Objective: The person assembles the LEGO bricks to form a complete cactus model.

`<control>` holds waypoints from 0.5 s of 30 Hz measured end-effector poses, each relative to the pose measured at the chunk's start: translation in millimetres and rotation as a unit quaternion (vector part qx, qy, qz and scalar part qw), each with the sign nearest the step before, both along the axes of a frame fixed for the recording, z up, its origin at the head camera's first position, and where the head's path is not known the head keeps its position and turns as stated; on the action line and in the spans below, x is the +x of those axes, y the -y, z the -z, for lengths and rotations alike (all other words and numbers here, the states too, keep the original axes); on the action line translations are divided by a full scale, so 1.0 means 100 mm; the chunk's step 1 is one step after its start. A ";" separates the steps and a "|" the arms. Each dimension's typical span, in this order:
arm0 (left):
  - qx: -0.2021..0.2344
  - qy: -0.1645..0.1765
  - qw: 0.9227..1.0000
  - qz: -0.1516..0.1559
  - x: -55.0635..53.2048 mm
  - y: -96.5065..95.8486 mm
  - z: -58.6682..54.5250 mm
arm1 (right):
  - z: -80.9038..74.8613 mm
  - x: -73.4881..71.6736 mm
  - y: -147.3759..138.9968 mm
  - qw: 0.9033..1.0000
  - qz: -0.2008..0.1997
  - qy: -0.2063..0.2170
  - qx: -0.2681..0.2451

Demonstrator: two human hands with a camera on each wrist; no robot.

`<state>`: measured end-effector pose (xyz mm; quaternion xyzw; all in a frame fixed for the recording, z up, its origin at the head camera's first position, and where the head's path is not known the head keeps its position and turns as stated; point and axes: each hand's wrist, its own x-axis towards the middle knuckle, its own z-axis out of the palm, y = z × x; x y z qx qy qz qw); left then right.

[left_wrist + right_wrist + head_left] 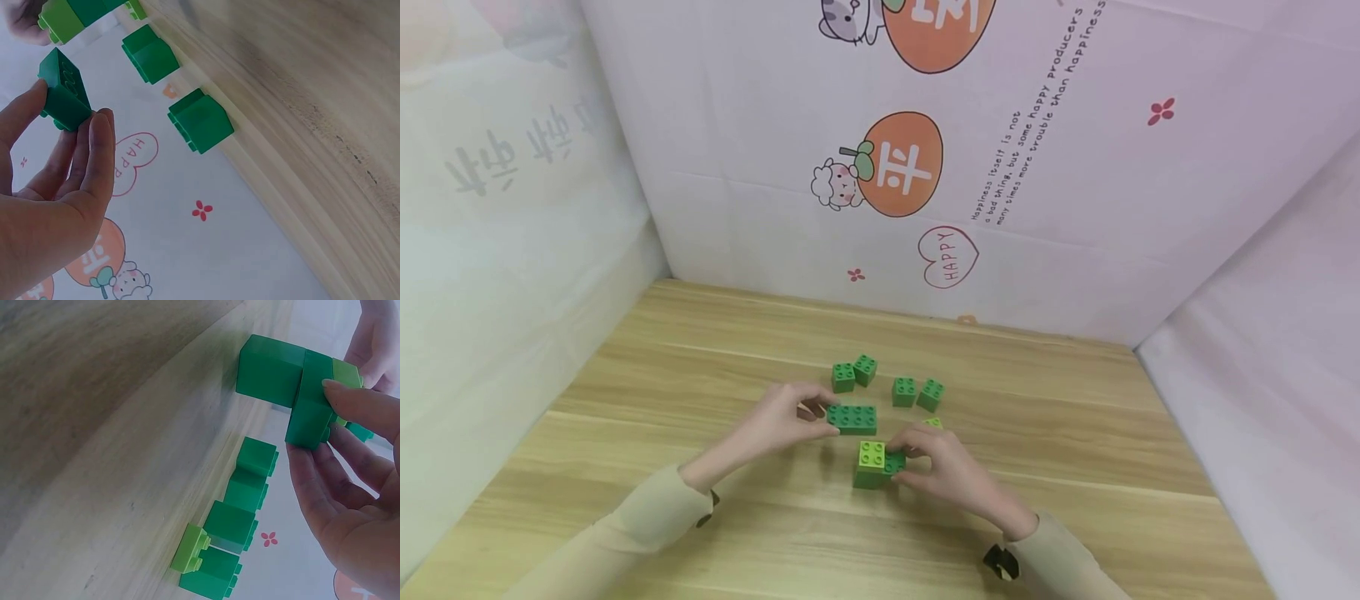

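Note:
My left hand [786, 417] pinches a long green building brick [853, 423] between thumb and fingertips; the left wrist view shows this green brick [65, 94] tilted and clear of other bricks. Just in front and to the right stands a small stack: a green block [272, 369] at the bottom, a longer green brick [312, 394] across it, and a lime brick [872, 455] on top. My right hand [943, 467] pinches the overhanging end of the stack's longer brick, with thumb on one side and fingers on the other.
Behind the hands, several small green bricks stand on the wooden table [737, 350], including one at the left [843, 377] and one at the right [931, 395]. A lime brick [933, 422] sits partly hidden behind my right hand. White printed cloth [760, 225] hangs around the table.

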<state>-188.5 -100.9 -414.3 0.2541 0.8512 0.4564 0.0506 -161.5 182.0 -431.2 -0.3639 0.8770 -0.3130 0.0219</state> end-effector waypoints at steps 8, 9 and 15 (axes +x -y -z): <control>0.004 0.012 1.000 0.006 0.07 -0.03 -0.03 | 0.00 0.00 0.00 1.000 0.001 -0.004 -0.001; 0.005 0.012 1.000 0.009 0.07 -0.03 -0.03 | 0.00 0.00 0.00 1.000 0.001 -0.004 -0.002; 0.009 0.004 1.000 0.022 0.11 -0.05 -0.03 | -0.01 0.00 0.00 1.000 -0.002 -0.006 -0.007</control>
